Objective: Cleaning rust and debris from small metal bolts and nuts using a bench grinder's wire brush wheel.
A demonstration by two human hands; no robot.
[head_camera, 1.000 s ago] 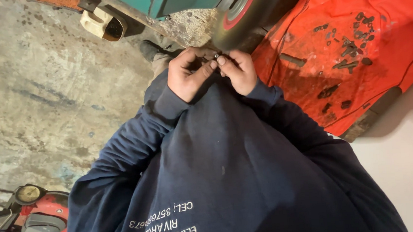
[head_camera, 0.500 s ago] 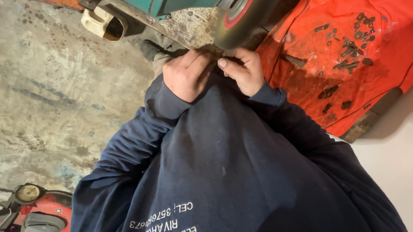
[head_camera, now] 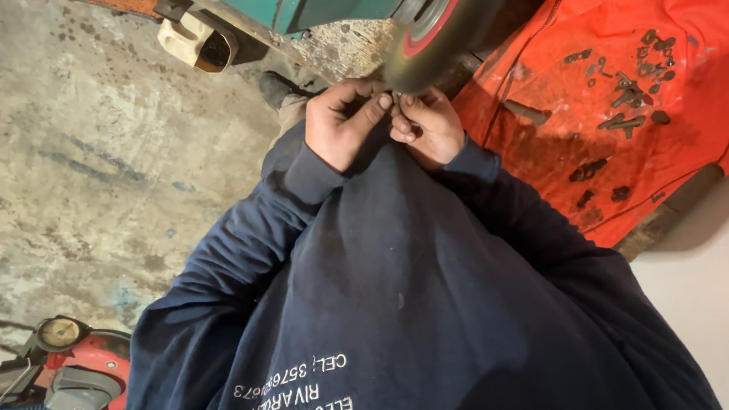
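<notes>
Both hands, left hand (head_camera: pixel 342 126) and right hand (head_camera: pixel 428 125), pinched together on a tiny, hardly visible part, pressed against the grey spinning wire wheel with red hub (head_camera: pixel 444 13), close for steadiness.

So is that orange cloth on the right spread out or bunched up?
Spread out. The orange cloth lies mostly flat with some wrinkles, and small dark metal parts lie scattered across its top.
</notes>
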